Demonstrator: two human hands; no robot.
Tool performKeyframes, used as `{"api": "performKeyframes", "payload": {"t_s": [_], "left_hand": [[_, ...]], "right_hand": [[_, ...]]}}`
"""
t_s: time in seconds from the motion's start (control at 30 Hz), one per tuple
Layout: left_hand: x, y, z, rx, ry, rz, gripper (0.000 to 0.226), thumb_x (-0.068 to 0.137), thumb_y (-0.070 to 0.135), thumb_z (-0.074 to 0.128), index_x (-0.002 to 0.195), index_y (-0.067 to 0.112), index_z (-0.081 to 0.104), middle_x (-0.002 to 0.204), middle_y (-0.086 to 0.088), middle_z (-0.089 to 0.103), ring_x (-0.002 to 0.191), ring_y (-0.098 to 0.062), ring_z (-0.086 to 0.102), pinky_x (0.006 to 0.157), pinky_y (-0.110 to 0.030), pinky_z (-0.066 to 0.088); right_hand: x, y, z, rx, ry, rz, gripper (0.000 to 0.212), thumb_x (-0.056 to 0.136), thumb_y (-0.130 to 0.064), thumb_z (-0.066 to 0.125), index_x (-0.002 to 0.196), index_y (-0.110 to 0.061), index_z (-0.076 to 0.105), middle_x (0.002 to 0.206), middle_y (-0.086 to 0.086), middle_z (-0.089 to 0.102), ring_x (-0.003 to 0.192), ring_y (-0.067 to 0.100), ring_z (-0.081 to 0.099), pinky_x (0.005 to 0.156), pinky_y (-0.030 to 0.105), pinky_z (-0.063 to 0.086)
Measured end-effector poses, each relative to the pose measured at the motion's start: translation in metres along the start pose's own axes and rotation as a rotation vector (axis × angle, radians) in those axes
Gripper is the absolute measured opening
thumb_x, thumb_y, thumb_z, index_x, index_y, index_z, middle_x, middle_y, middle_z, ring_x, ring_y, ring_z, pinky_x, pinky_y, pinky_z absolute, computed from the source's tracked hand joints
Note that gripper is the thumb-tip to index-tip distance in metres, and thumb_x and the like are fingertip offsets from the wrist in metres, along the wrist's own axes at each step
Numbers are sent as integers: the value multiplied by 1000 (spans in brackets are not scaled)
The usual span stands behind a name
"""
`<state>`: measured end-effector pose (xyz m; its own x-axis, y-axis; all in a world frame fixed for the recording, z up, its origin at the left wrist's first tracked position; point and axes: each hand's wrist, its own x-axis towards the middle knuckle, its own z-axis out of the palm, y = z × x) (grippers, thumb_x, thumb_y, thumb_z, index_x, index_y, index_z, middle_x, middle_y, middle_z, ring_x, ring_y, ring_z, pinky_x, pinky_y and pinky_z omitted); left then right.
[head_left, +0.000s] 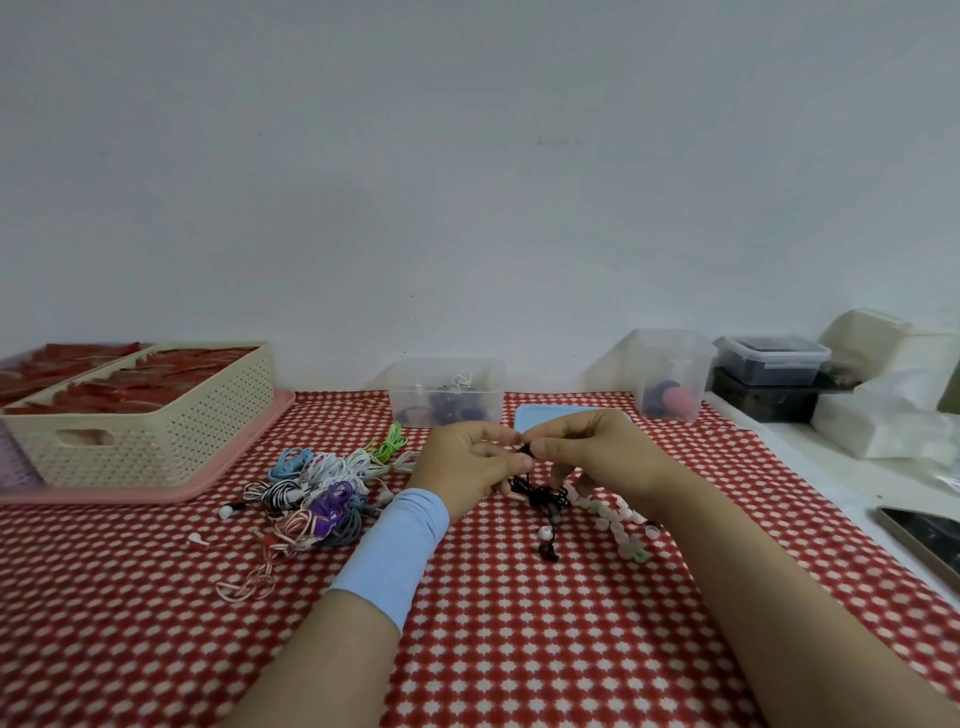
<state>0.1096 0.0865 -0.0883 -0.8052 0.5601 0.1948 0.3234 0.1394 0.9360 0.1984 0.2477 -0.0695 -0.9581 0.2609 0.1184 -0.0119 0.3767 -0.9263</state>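
Where the red checked table (519, 649) meets the wall, a cream basket (156, 441) of red packets sits on a pink tray (249, 462) at far left. A clear tub (447, 392) and a blue lid (535, 413) are behind the hands, which hide part of the lid. A second clear tub (670, 374) is further right and a phone (924, 535) is at the right edge. A pile of coloured cables (317, 493) lies just left of the left wrist, with loose ear tips (618, 525) under the right hand.

Left hand (467, 462) and right hand (587, 452) meet above the table, fingers curled, both pinching the top end of the black earphone cable (540, 493). The pinched end is mostly hidden between thumbs and fingertips. The rest hangs tangled below the fingers, its lower end on the table between the wrists.
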Motion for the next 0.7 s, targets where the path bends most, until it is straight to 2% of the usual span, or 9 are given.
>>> {"api": "performKeyframes", "payload": {"t_s": [0.17, 0.3, 0.37, 0.47, 0.63, 0.7], "left_hand": [[0, -1, -1, 5, -49, -5, 21, 82, 10, 76, 103, 13, 73, 77, 1, 76, 59, -7, 68, 57, -14, 50], [1, -1, -2, 3, -14, -1, 13, 87, 8, 71, 99, 12, 72, 61, 5, 70, 48, -2, 61, 53, -13, 48], [1, -1, -3, -6, -14, -9, 11, 87, 11, 71, 98, 13, 73, 59, 2, 70, 46, -2, 59, 52, -13, 48], [2, -1, -2, -9, -27, -21, 9, 89, 16, 70, 97, 15, 75, 61, -3, 70, 49, -5, 58, 54, -15, 48], [3, -5, -3, -26, -61, -55, 8, 89, 21, 70, 94, 20, 75, 80, -14, 75, 61, -17, 60, 60, -22, 51], [3, -5, -2, -18, -75, -59, 12, 89, 20, 70, 99, 17, 76, 74, -7, 75, 58, -13, 61, 58, -21, 50]], "right_hand": [[0, 1, -2, -47, 34, 3, 11, 93, -18, 70, 97, -19, 80, 85, 1, 78, 63, 11, 65, 55, 27, 50], [-1, -1, -1, -81, 22, -36, 11, 88, -14, 76, 94, -22, 79, 83, -1, 77, 62, 12, 66, 55, 25, 52], [-1, -1, 0, -80, 47, -61, 12, 87, -10, 76, 91, -21, 79, 80, 0, 77, 60, 14, 65, 54, 22, 52], [-1, -1, 0, -102, 63, -105, 12, 88, -9, 75, 90, -20, 80, 80, 0, 77, 58, 14, 64, 53, 20, 51], [0, -2, 0, -153, 55, -173, 21, 84, -5, 78, 92, -24, 80, 86, 2, 78, 56, 11, 63, 56, 18, 51], [1, -1, -1, -170, 52, -170, 17, 85, -4, 77, 92, -19, 81, 84, 0, 78, 54, 9, 62, 54, 16, 49]]}}
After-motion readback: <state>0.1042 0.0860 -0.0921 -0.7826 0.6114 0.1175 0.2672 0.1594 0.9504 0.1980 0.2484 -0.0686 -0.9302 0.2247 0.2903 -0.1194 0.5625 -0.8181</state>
